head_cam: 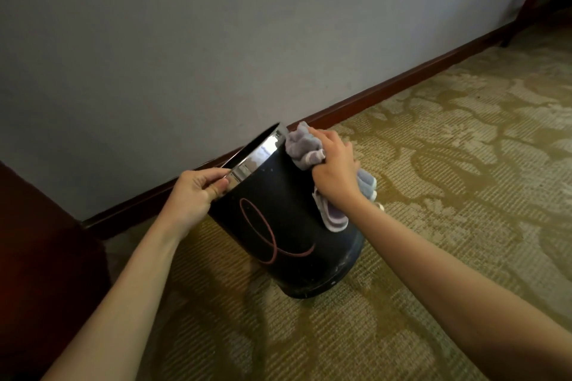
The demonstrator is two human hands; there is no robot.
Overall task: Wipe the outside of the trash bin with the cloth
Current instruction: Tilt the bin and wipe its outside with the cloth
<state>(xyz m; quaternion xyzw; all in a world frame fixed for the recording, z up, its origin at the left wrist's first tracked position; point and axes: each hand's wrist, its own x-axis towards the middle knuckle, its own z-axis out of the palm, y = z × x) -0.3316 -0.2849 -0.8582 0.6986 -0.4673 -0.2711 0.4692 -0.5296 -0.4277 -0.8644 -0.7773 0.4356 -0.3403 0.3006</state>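
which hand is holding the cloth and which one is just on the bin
The right hand grips the grey cloth against the black trash bin near its top. The left hand holds no cloth; it pinches the bin's shiny rim.

a: where's the trash bin (pixel 278 226)?
b: on the carpet (pixel 448 164), tilted toward the wall (pixel 185 40) at twelve o'clock.
a: hands?
b: left hand (pixel 193 195) on its rim at nine; right hand (pixel 335 167) with the cloth (pixel 305 147) at two.
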